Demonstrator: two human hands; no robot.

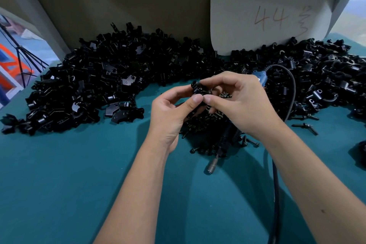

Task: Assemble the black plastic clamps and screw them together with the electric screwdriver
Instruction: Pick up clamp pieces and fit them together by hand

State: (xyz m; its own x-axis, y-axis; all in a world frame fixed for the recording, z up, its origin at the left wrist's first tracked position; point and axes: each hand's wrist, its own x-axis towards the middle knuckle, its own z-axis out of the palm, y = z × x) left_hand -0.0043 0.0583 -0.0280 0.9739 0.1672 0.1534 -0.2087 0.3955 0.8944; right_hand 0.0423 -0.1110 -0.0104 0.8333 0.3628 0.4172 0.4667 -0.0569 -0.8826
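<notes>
- I held the clamp [196, 87] up off the table [69, 174], in front of me and near the middle of the scene, so both hands could work on it from either side.
- My left hand [174, 113] gripped it from the left, fingers curled round the far side and thumb pressed up against the near edge, which I judge kept the two halves from slipping apart.
- My right hand [235, 103] came in from the right with thumb and fingers pinched on the same clamp; the two thumbs nearly met below it. Whether a screw sat between those fingers I could not tell.
- The screwdriver [223, 140] lay untouched on the table just below my hands, bit pointing toward me, close enough to snatch once the halves were seated. Its cable [291, 89] looped off to the right.
- Loose screws [206, 125] were heaped right under my hands, around the screwdriver, again for a short reach.
- The unassembled parts sat in a big left pile [95, 85] and a right pile [324, 69] along the far edge, fanned around me.
- A card [267, 16] marked 44 leaned at the back, above the right pile.
- By my reckoning this was the fitting step, with driving not yet begun.
</notes>
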